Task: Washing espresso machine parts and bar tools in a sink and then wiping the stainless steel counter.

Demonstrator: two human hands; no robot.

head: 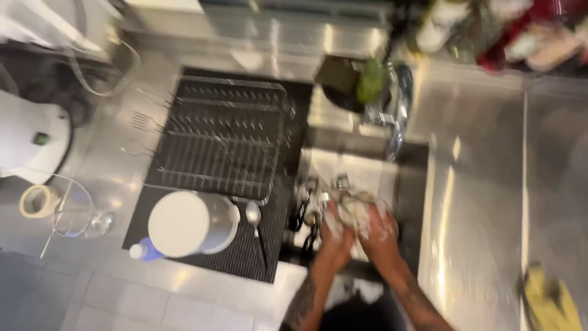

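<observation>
As both reach into sink [361, 165] | left hand [335, 236], right hand [378, 230] | fingers clasp soapy sponge [355, 207]

Soapy pale object [357, 208] (blurred) over sink [409, 202]

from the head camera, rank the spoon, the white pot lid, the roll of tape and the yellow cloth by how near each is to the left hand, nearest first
Measured from the left hand over the sink:
1. spoon, just left of the hand on the black mat.
2. white pot lid, further left on the same mat.
3. yellow cloth, far right on the counter.
4. roll of tape, far left edge.
</observation>
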